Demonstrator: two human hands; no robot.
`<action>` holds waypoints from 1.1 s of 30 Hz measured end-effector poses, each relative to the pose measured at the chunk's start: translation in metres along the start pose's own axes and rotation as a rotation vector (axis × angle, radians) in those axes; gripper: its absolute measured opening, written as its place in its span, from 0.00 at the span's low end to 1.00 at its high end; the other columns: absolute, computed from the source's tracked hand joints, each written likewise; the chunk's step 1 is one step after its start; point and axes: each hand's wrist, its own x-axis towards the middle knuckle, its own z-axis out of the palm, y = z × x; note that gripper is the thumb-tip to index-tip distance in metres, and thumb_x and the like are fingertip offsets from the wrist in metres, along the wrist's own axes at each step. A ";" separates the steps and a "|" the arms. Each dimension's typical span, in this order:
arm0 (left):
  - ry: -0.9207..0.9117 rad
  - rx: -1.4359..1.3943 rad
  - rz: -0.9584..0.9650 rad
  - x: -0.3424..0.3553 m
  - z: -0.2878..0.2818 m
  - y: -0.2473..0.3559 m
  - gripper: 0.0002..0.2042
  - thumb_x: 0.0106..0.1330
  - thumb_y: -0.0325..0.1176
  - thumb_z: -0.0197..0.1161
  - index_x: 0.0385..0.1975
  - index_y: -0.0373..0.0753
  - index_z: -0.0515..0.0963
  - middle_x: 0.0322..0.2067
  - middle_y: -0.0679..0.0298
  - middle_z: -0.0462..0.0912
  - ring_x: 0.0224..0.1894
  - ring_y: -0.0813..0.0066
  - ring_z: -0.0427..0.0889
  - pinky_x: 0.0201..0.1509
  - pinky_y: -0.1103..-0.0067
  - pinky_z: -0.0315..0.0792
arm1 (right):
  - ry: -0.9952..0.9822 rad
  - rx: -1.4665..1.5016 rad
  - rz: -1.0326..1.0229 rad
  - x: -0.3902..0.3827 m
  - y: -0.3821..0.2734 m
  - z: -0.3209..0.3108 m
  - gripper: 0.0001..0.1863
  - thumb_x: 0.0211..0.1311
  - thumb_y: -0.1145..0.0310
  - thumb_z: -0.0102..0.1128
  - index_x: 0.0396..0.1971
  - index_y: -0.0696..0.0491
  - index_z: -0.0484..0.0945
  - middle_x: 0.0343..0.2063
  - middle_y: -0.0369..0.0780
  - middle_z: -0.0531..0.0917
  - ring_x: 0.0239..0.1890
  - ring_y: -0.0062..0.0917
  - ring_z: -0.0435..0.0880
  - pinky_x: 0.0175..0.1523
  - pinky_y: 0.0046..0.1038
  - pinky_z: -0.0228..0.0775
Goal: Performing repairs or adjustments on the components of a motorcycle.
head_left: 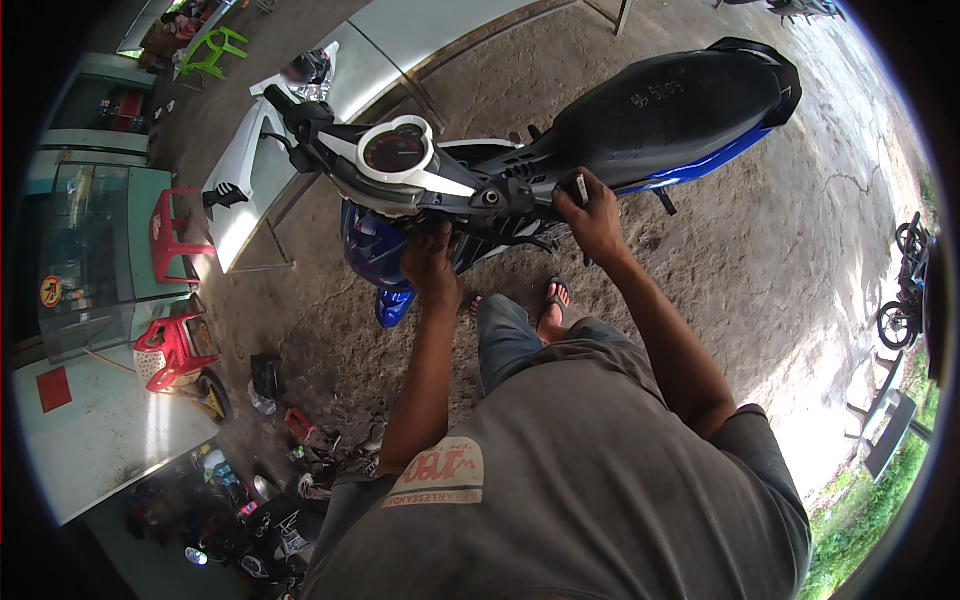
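A blue, black and white motorbike (660,105) stands in front of me, its handlebar at the left and its long black seat to the right. My right hand (594,212) is closed round the near handlebar grip (560,190); a small white thing shows by its fingers, too small to name. Beneath the white-rimmed instrument panel (395,150), my left hand (430,264) reaches up against the underside of the front cowl, beside the blue front bodywork (372,245). The fingers of that hand are mostly hidden in shadow.
Behind the bike runs a long white table (375,50) with a white body panel (236,180) at its near end. Red plastic chairs (178,235) stand at the left by a glass case. Tools and parts clutter the ground (300,425) at lower left. Another motorbike (905,285) is far right.
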 end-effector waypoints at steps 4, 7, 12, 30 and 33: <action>-0.047 -0.091 -0.023 -0.002 0.000 0.003 0.12 0.66 0.28 0.69 0.46 0.34 0.78 0.43 0.65 0.83 0.46 0.75 0.81 0.50 0.76 0.79 | 0.016 -0.019 0.007 -0.001 -0.001 0.000 0.14 0.60 0.64 0.64 0.36 0.60 0.76 0.23 0.43 0.78 0.27 0.23 0.74 0.36 0.31 0.70; -0.039 -0.147 -0.096 -0.006 0.005 0.008 0.12 0.65 0.28 0.69 0.46 0.36 0.78 0.45 0.65 0.82 0.48 0.74 0.81 0.51 0.75 0.80 | -0.002 -0.027 0.025 0.000 -0.001 -0.002 0.13 0.61 0.64 0.64 0.36 0.59 0.77 0.23 0.39 0.77 0.28 0.20 0.73 0.36 0.28 0.69; 0.019 -0.093 -0.145 -0.003 0.004 0.005 0.13 0.64 0.30 0.71 0.45 0.37 0.79 0.45 0.65 0.82 0.49 0.73 0.80 0.51 0.74 0.79 | -0.022 0.017 0.034 -0.001 -0.004 -0.001 0.13 0.62 0.64 0.64 0.36 0.59 0.76 0.24 0.38 0.77 0.29 0.19 0.73 0.36 0.27 0.69; -0.019 -0.203 -0.146 -0.002 0.000 0.007 0.16 0.64 0.30 0.72 0.50 0.34 0.81 0.48 0.62 0.83 0.51 0.71 0.81 0.54 0.72 0.79 | -0.005 0.011 0.021 -0.001 -0.005 -0.003 0.13 0.60 0.66 0.63 0.37 0.61 0.76 0.24 0.42 0.79 0.28 0.20 0.74 0.37 0.29 0.70; 0.018 -0.161 -0.014 -0.009 0.011 0.000 0.13 0.65 0.28 0.70 0.49 0.34 0.81 0.47 0.62 0.84 0.50 0.71 0.82 0.53 0.73 0.80 | 0.009 0.009 -0.009 -0.001 -0.004 -0.003 0.13 0.60 0.66 0.63 0.36 0.61 0.77 0.24 0.42 0.79 0.28 0.20 0.74 0.37 0.29 0.70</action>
